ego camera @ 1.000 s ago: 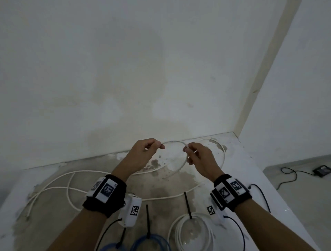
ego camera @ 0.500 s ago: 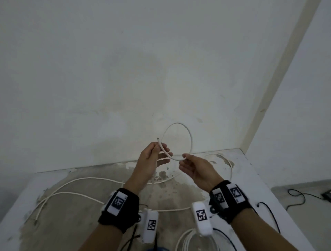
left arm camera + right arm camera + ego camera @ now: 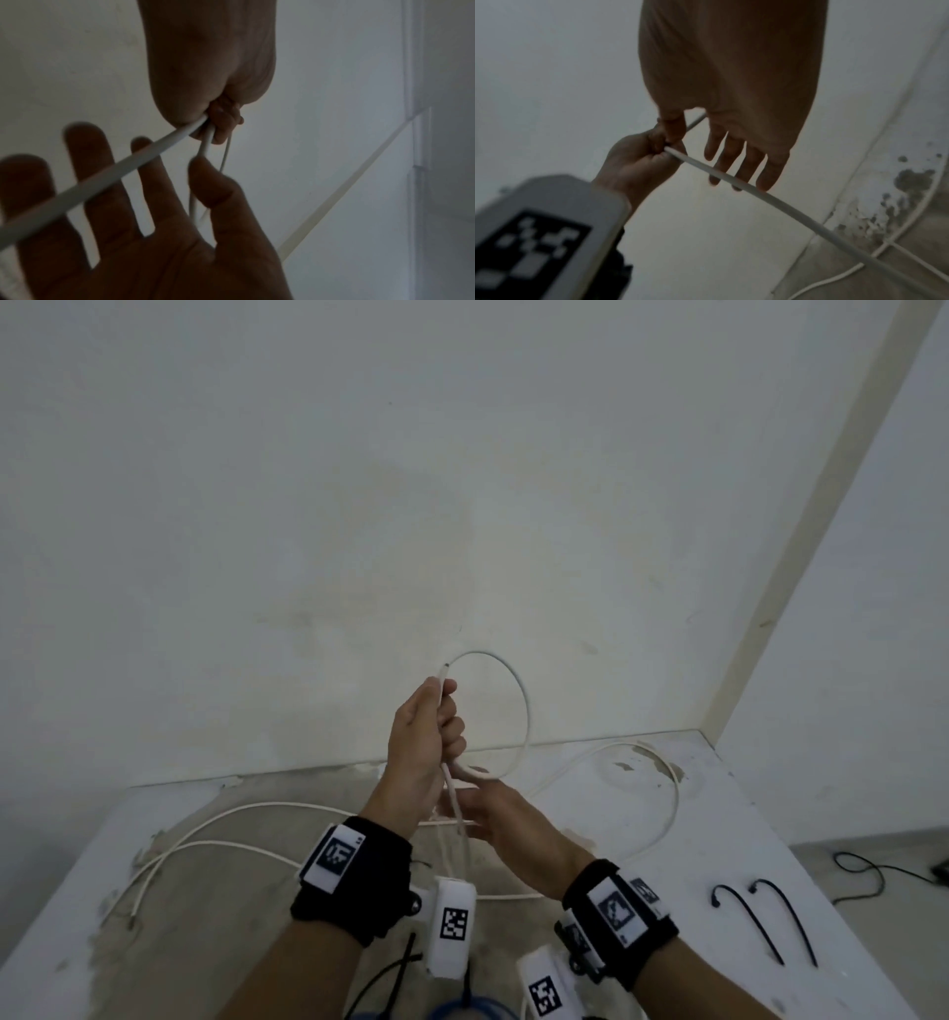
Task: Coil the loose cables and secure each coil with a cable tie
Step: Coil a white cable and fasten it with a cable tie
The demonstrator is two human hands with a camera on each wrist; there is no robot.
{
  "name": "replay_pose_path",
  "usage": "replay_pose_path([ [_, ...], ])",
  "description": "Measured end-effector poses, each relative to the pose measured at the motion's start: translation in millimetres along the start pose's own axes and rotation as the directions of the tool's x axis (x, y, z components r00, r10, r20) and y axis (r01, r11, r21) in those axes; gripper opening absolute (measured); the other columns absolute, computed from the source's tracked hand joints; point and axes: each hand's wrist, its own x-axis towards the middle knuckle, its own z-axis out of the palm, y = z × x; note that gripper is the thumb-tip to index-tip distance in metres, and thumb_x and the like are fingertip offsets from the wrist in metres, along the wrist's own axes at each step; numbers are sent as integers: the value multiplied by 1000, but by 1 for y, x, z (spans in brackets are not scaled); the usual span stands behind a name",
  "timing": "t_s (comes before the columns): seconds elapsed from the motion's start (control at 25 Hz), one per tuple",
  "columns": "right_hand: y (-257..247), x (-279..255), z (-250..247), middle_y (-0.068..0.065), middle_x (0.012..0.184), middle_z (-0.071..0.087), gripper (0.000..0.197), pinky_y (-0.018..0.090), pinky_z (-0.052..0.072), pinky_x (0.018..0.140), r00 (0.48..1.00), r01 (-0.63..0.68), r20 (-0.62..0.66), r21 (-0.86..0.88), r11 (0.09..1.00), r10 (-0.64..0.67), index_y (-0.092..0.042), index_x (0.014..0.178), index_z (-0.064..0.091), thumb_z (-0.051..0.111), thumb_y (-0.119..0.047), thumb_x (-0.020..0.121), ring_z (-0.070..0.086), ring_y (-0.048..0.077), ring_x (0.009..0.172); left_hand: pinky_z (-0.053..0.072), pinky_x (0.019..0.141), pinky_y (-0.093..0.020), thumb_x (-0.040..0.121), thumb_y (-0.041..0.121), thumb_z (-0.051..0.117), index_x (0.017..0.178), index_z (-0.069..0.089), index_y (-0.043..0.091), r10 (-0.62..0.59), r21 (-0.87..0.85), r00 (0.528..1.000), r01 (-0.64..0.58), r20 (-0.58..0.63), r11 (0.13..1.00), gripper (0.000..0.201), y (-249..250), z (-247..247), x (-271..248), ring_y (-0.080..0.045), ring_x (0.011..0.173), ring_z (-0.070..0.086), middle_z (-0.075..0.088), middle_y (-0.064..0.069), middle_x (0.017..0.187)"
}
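Note:
A long white cable [image 3: 525,711] lies loose over the stained table [image 3: 744,819]. One turn of it stands up as a loop in front of the wall. My left hand [image 3: 429,737] is raised and grips the cable in its fist, with the cut end poking out above. In the left wrist view two strands [image 3: 102,178] leave the curled fingers [image 3: 223,121]. My right hand [image 3: 500,814] sits just below it, fingers straight and spread. The cable [image 3: 782,205] runs across those fingers [image 3: 731,162], and the thumb [image 3: 205,172] touches a strand.
Two black cable ties [image 3: 760,927] lie on the table at the right, and another black tie [image 3: 395,973] lies under my left forearm. A blue cable [image 3: 462,1012] shows at the bottom edge. The wall stands close behind. The table edge drops off at the right.
Both hands have risen and come together. The left hand now holds the loop upright in its fist; the right hand has let go of its pinch and moved under the left hand.

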Motion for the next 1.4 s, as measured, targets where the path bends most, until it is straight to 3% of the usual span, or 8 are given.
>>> replay_pose_path([
  [0.16,0,1,7,-8,77,64,30,25,48,74,983,170,159,-563,809,-96,-15,98,67,45,-34,105,63,10,76,18,35,-17,104,27,37,85,53,11,9,60,1000,-9,-7,998,29,32,-29,5,-3,37,19,27,9,48],
  [0.36,-7,-13,-43,-1,73,53,45,29,39,66,989,148,101,-803,578,-112,-25,86,65,40,-61,98,47,10,66,18,33,-16,105,27,35,84,50,13,-73,186,996,83,-56,979,29,95,-102,14,-4,35,21,28,9,47],
  [0.52,-15,-46,-71,-7,81,53,34,23,41,72,998,40,54,-922,386,26,-33,99,66,38,-50,103,50,11,74,28,36,-18,104,28,35,84,50,14,-215,224,976,217,-31,950,29,106,-134,2,-6,38,25,29,7,51],
  [0.84,20,-88,-84,0,110,61,33,33,35,87,987,-27,-87,-922,-386,138,-33,116,66,38,-45,104,57,23,102,28,38,-18,106,28,29,77,47,17,-68,-239,997,75,36,968,36,81,-98,-4,-6,36,26,31,9,46],
  [0.96,25,-105,-108,-1,103,71,21,30,51,79,943,-304,-322,-935,-186,79,-30,112,65,45,-32,103,68,18,89,20,33,-17,105,27,28,73,44,18,-89,-276,990,117,113,954,37,82,-91,-2,-4,33,22,28,10,44],
  [1.16,-4,-110,-129,8,93,72,10,33,61,59,772,-259,-599,-601,756,-213,-17,95,68,58,-18,98,73,16,61,14,33,-17,104,27,28,73,41,18,-304,-47,914,327,268,944,34,56,-69,-20,-2,32,20,27,10,45],
  [1.28,-26,-99,-127,10,91,74,23,27,58,52,637,-61,-663,-552,831,-394,-21,117,58,61,-12,97,72,12,58,12,33,-16,104,28,29,73,42,18,-452,92,837,447,307,890,35,28,-50,-33,-1,33,17,26,10,46],
  [1.4,-39,-85,-115,-13,93,73,39,19,51,67,650,-33,-559,-697,716,-514,-31,132,50,62,-20,97,72,7,80,12,33,-15,104,27,30,75,43,17,-534,197,782,496,323,846,34,1,-34,-44,-1,33,19,26,10,48],
])
